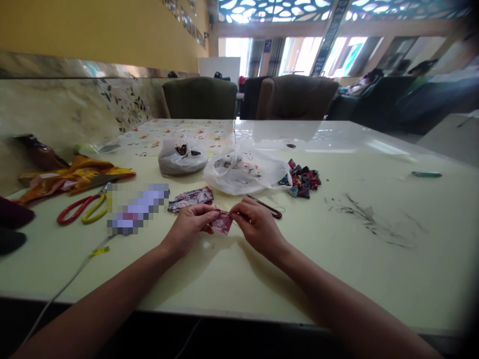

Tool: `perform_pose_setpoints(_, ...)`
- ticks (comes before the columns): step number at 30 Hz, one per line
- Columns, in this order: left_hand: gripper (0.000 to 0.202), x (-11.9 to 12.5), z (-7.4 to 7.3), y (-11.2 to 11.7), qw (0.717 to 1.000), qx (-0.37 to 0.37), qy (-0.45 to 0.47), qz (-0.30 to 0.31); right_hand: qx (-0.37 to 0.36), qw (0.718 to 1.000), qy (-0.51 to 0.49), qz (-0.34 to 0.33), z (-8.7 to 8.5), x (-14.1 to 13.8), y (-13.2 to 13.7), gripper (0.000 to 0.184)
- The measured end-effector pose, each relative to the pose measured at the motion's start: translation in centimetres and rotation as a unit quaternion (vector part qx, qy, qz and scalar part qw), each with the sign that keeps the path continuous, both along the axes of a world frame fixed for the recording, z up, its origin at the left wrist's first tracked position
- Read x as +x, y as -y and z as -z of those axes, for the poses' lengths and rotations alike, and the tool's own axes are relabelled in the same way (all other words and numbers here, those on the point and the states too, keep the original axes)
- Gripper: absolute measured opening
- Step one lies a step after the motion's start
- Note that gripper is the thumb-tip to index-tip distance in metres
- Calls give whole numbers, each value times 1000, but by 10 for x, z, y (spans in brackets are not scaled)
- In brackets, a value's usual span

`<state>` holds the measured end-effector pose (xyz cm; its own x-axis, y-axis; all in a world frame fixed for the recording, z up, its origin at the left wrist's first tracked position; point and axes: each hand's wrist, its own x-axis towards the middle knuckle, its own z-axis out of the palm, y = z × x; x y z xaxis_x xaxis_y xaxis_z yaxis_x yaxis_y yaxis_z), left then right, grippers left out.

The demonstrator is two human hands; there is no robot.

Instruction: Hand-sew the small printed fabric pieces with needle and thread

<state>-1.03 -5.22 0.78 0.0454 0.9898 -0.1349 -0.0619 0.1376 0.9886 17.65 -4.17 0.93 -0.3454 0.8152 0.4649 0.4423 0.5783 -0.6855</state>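
Observation:
My left hand (194, 223) is closed, pinching a small pink-and-grey patterned piece of fabric (223, 223) by its left edge. The fabric hangs just above the table. At its upper right corner my right hand (256, 219) is closed in a pinch; whether a needle is also between those fingertips is too small to tell. A thin dark thread shows below the right fingertips. Behind the left hand lies a stack of similar patterned fabric pieces (190, 199). Thread snips (265, 207) with a dark reddish handle lie beyond the right hand, partly hidden by it.
Two white plastic bags (181, 164) stand behind the hands. Small stuffed fabric pieces (305, 179) are heaped beside them. Scissors (84, 209), a blurred-out corded item (138, 209) and orange cloth (80, 174) are at left. Loose threads (364, 214) and a green cutter (426, 174) lie right.

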Motion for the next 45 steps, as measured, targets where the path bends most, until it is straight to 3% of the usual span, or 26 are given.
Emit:
perform_pose_setpoints(14,20,-2,3,1,999,26,-10,23,4,1000,15,-6,3,-2,-1,13)
perform_pose_setpoints(24,21,0,1,0,999,-4,26,27,-8,1000,-4,-11,4,-2,-1,13)
perform_pose_setpoints(36,23,-4,4,-3,995,-57,65,53,-39,998,-37,-22,8,0,-7,11)
perform_pose_setpoints(45,25,-5,4,-4,991,-68,97,64,-103,990,-81,-48,10,3,-10,7)
